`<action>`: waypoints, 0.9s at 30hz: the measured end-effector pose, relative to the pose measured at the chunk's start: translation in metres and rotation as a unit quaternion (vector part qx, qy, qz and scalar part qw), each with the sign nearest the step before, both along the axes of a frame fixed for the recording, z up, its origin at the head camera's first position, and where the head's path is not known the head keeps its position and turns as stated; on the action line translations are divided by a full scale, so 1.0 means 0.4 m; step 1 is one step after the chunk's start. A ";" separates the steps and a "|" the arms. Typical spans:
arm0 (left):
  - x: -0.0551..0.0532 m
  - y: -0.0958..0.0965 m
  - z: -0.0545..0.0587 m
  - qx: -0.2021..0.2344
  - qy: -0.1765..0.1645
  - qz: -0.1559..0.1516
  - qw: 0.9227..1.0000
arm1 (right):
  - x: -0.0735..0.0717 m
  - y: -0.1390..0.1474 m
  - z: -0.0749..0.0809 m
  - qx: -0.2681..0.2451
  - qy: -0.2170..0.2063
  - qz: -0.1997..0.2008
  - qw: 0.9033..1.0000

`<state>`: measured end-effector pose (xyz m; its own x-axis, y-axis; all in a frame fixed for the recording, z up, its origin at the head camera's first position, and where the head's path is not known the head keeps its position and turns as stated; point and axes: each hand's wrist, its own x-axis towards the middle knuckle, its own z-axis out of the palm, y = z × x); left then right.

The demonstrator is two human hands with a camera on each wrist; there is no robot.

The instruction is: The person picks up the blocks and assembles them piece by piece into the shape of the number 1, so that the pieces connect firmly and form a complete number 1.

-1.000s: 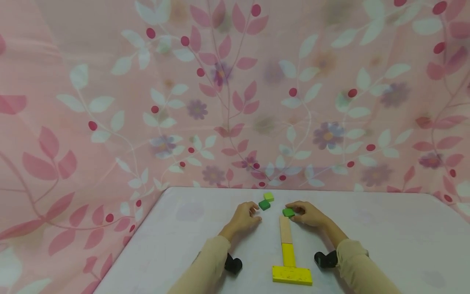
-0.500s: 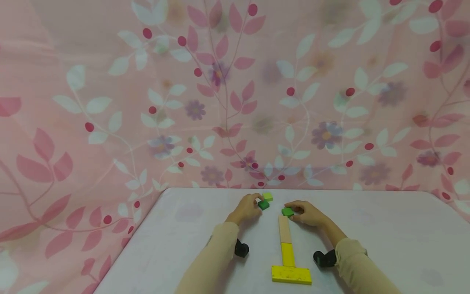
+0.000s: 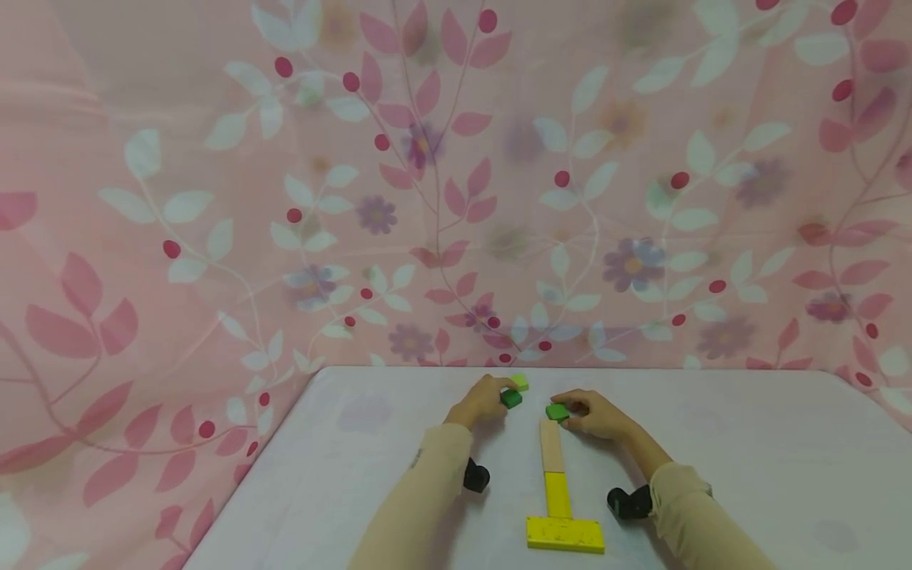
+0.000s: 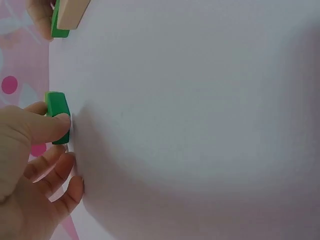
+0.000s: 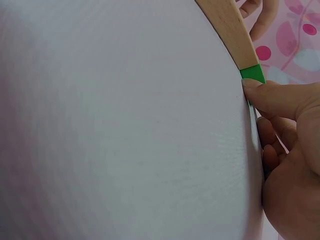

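My left hand [image 3: 480, 400] pinches a dark green block [image 3: 511, 399] between thumb and index finger, its other fingers loosely bent below in the left wrist view. Just behind that block lies a lime green block [image 3: 521, 383]. To the right, my right hand [image 3: 601, 416] grips a bright green block [image 3: 557, 412] with thumb and index finger. This block meets the far end of a plain wooden block [image 3: 551, 447], as the right wrist view also shows. A narrow yellow block [image 3: 558, 495] continues the line toward me, ending at a wide yellow block [image 3: 565, 535] set crosswise.
All the blocks lie on a white-covered table [image 3: 342, 467]. A pink floral cloth [image 3: 456, 198] hangs behind the table's far edge. Black wrist cameras [image 3: 476, 476] stick out from both sleeves.
My left hand has moved forward and right to the dark green block and now pinches it. The right hand stays at the bright green block.
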<state>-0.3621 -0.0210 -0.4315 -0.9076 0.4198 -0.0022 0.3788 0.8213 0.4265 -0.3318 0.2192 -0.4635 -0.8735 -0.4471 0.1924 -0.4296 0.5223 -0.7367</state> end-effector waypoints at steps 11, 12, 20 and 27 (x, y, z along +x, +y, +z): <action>0.000 0.001 -0.019 -0.012 0.033 0.010 0.999 | -0.001 0.001 -0.002 0.001 0.006 0.000 1.000; -0.001 -0.002 -0.020 -0.003 0.037 0.006 0.999 | -0.001 0.001 -0.002 0.002 0.007 0.001 1.000; -0.004 -0.023 -0.044 0.111 0.060 0.000 0.992 | 0.002 -0.001 0.001 0.001 0.004 -0.001 1.000; 0.004 -0.029 -0.061 0.207 0.041 0.017 0.977 | 0.005 -0.001 0.002 0.005 0.007 -0.002 1.000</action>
